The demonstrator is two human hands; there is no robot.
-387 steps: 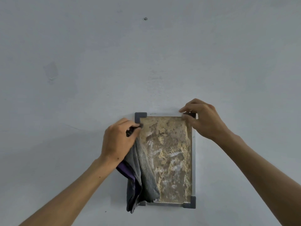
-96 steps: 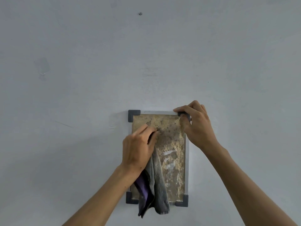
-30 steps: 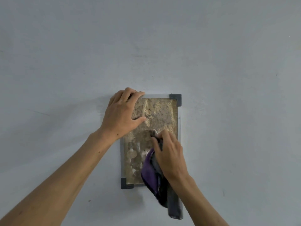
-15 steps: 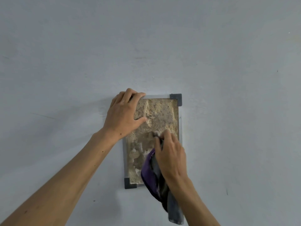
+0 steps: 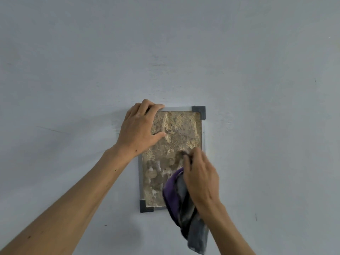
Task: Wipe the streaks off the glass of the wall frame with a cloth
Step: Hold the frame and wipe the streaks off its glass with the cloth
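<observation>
The left hand (image 5: 139, 129) is gripping the frame (image 5: 140, 173) by its top-left corner, thumb lying on the glass (image 5: 176, 133). The right hand (image 5: 200, 177) is clutching a limp grey-and-purple cloth (image 5: 182, 201) against the mottled, streaky glass, low right. The rectangular frame is hanging on a pale wall (image 5: 257, 89).

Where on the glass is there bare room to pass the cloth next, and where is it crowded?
Free: the upper right glass, between the left hand and the dark top-right corner piece, and the lower left strip along the frame's left rail. Crowded: the top-left corner under the left hand, and the lower right, where the right hand presses the cloth.
</observation>
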